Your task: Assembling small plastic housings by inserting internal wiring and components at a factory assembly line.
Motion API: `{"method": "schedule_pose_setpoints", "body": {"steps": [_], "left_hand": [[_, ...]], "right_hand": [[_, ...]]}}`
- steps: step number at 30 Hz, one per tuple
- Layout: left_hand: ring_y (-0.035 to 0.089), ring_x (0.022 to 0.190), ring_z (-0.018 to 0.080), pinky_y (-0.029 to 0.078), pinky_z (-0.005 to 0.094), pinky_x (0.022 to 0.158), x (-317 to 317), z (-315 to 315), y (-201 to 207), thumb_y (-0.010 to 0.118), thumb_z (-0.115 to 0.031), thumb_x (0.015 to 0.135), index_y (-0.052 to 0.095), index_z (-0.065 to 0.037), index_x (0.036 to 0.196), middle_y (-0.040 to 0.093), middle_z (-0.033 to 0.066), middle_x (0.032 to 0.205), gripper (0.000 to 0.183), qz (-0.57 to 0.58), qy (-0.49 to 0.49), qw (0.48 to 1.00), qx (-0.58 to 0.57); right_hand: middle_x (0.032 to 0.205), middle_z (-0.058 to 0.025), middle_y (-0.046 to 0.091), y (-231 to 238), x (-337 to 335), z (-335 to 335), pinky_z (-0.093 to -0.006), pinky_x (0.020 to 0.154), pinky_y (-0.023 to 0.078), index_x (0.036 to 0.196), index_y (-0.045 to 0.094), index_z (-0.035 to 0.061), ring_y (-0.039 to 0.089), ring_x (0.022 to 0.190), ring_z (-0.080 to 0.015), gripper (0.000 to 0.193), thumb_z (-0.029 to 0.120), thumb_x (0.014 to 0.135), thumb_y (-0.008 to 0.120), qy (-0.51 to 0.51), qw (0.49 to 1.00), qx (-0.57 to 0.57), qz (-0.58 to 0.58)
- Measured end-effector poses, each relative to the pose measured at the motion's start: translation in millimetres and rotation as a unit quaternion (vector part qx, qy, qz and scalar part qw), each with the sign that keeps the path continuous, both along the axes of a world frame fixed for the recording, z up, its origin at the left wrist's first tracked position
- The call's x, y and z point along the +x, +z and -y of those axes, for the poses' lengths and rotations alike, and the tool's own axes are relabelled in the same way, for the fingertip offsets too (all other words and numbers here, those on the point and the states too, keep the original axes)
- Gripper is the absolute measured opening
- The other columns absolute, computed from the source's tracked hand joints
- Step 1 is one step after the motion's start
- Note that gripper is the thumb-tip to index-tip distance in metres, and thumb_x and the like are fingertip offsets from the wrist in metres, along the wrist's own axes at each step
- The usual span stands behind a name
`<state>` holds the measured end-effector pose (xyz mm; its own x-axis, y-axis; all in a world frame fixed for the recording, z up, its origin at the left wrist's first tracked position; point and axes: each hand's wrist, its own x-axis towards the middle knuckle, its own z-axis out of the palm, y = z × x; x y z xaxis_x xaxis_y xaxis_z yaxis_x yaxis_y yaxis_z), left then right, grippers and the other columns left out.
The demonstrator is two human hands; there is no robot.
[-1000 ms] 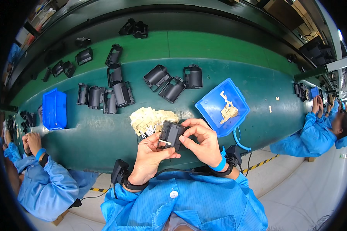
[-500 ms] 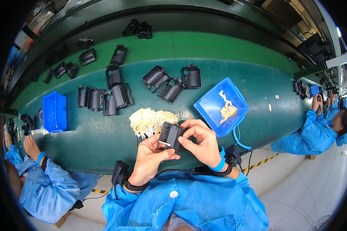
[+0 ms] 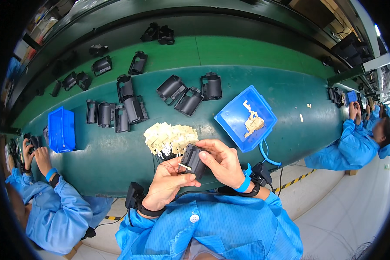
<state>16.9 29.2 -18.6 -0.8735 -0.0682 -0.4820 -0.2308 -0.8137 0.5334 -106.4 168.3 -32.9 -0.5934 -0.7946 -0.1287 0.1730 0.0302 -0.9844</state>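
Note:
Between my two hands, close to the table's near edge, is a black plastic housing [image 3: 195, 161], held tilted. My left hand [image 3: 164, 180] grips its lower left side, thumb along the bottom edge. My right hand [image 3: 223, 162] grips its upper right side, with the thumb on the face and fingers behind. A small cream-coloured strip [image 3: 185, 167] lies across the housing's left end, near my left fingers. Just beyond my hands sits a pile of cream-coloured flat pieces [image 3: 169, 135] with white and black ends. How the strip is fixed is too small to tell.
A blue bin [image 3: 234, 119] with several cream pieces stands right of the pile. Another blue bin [image 3: 61, 130] is at the left. Several black housings [image 3: 188, 102] lie across the table's far side and on the green strip [image 3: 229, 52] behind. Co-workers sit at left and right.
The housing has turned a little in my hands, and my right thumb has moved onto its face. At the left, the co-worker's hands now hold a black part.

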Motion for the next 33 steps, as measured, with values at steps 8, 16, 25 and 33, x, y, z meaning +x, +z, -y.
{"method": "schedule_pose_setpoints", "body": {"steps": [8,16,25,33], "left_hand": [[0.066,0.071,0.0197,0.057,0.0254,0.058,-4,14,9,0.061,0.007,0.078,0.048,0.004,0.123,0.062,0.0119,0.094,0.047,-0.052,-0.068,0.995,0.04],[0.063,0.084,0.0196,0.054,0.0252,0.06,-19,-20,7,0.068,-0.001,0.078,0.041,-0.002,0.128,0.051,0.0104,0.117,0.057,-0.049,0.023,0.994,-0.091],[0.061,0.088,0.011,0.049,0.0245,0.079,-18,-9,22,0.058,-0.007,0.089,0.057,-0.001,0.111,0.065,0.0068,0.098,0.022,-0.081,0.07,0.977,-0.185],[0.062,0.091,0.0156,0.058,0.0351,0.078,-7,-11,31,0.057,-0.004,0.089,0.053,0.003,0.116,0.062,0.009,0.102,0.028,-0.054,0.035,0.984,-0.168]], "right_hand": [[0.111,-0.0123,0.057,22,-3,-5,-0.0274,0.068,0.052,0.129,0.043,-0.0008,0.06,0.089,-0.0157,0.052,0.006,0.083,0.066,0.023,0.995,-0.075,0.054],[0.114,-0.0116,0.055,36,14,-12,-0.0318,0.082,0.05,0.122,0.041,-0.0004,0.058,0.096,-0.0178,0.033,0.012,0.093,0.051,-0.103,0.943,-0.185,0.257],[0.137,-0.0121,0.035,41,14,-10,-0.039,0.088,0.044,0.14,0.029,0.0092,0.046,0.113,-0.0254,0.071,0.005,0.08,0.066,-0.278,0.934,-0.036,-0.222],[0.094,0.0003,0.063,54,11,9,-0.0375,0.09,0.028,0.099,0.068,0.0111,0.057,0.095,-0.0173,0.032,0.014,0.068,0.072,-0.13,0.775,0.08,-0.613]]}}
